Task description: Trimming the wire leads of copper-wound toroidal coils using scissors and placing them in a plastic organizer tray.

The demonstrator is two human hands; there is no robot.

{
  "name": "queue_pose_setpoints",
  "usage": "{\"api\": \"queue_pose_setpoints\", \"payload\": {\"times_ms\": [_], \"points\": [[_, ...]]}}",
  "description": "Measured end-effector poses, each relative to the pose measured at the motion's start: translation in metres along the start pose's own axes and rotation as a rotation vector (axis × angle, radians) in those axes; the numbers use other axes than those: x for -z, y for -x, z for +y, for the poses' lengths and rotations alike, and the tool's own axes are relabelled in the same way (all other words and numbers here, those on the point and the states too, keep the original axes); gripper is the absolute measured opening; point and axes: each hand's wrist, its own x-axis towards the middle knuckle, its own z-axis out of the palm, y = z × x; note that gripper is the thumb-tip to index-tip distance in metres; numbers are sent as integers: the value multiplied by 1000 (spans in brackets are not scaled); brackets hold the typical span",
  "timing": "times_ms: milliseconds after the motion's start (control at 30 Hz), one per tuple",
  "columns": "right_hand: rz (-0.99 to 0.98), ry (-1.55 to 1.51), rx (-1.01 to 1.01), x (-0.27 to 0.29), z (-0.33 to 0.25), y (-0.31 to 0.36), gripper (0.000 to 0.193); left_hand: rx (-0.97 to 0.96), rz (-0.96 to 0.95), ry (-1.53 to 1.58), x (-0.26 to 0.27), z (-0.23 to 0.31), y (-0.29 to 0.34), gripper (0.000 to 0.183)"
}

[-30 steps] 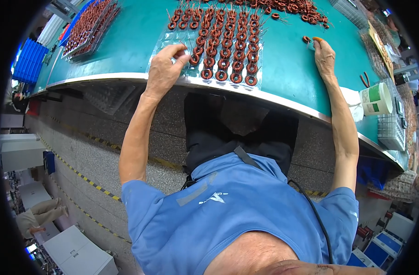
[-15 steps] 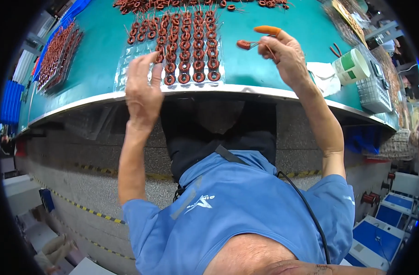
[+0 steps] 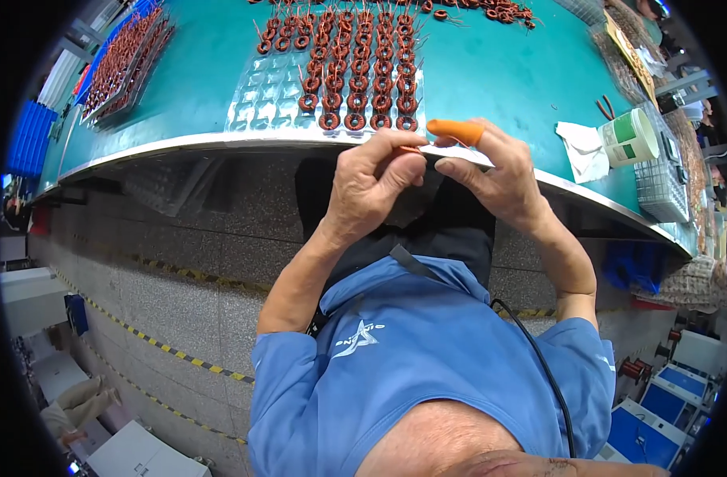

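Note:
My two hands meet in front of the table's near edge, fingertips almost touching. My left hand (image 3: pixel 373 179) pinches a piece of red-brown copper wire (image 3: pixel 411 149) between thumb and forefinger. Opposite it, my right hand (image 3: pixel 497 168) is closed in a pinch on a copper wire too, with an orange finger cot (image 3: pixel 454 129) on its forefinger. Fingers hide most of the wound coil between them. Just beyond lies a clear plastic tray (image 3: pixel 260 102) with rows of copper-wound ring coils (image 3: pixel 356 102), their leads sticking up; pockets at its near left hold none.
Loose coils (image 3: pixel 503 11) lie at the far edge of the green table (image 3: pixel 491 71). Stacked full trays (image 3: pixel 129 71) stand at left. To the right are a white cloth (image 3: pixel 584 151), a white-green tub (image 3: pixel 627 137), red-handled tweezers or pliers (image 3: pixel 606 107) and a grey basket (image 3: pixel 662 187).
My left hand has come away from the tray, rightward and nearer. My right hand has come down toward it with the coil. The view has shifted slightly left.

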Motion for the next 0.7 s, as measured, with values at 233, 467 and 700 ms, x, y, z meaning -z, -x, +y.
{"api": "queue_pose_setpoints", "payload": {"times_ms": [233,467,700], "points": [[76,-115,-282,-5,-5,9,19,126,-79,407,-15,-2,12,29],[102,-107,-202,3,9,9,16,-4,-37,-178,-27,13,12,37],[313,551,361,-17,-28,14,19,-303,200,-578,-30,-12,-9,21]]}}
